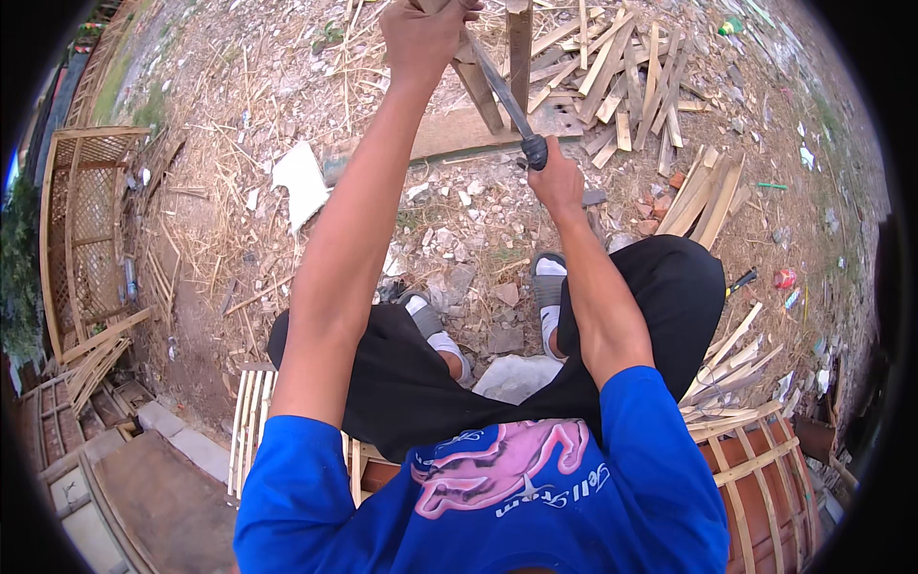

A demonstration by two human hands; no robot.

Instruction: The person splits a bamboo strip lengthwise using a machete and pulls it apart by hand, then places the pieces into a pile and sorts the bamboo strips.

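Note:
My left hand (426,38) is up at the top edge of the view, its fingers closed round a piece of wood (430,5) that is mostly cut off by the frame. In my right hand (557,182) is the black handle of a long knife (499,91). Its narrow grey blade slants up and left, with the tip end close to my left hand. Beneath the blade stand two wooden posts, one leaning (478,96) and one upright (519,53). Their feet meet a wide plank (421,139) lying on the ground.
Split wood strips (622,77) lie heaped at the far right, with a smaller stack (706,196) nearer. A white sheet piece (300,184) rests left of the plank. Rubble covers the ground by my feet. A lattice frame (91,220) stands at the left; slatted wood flanks my seat.

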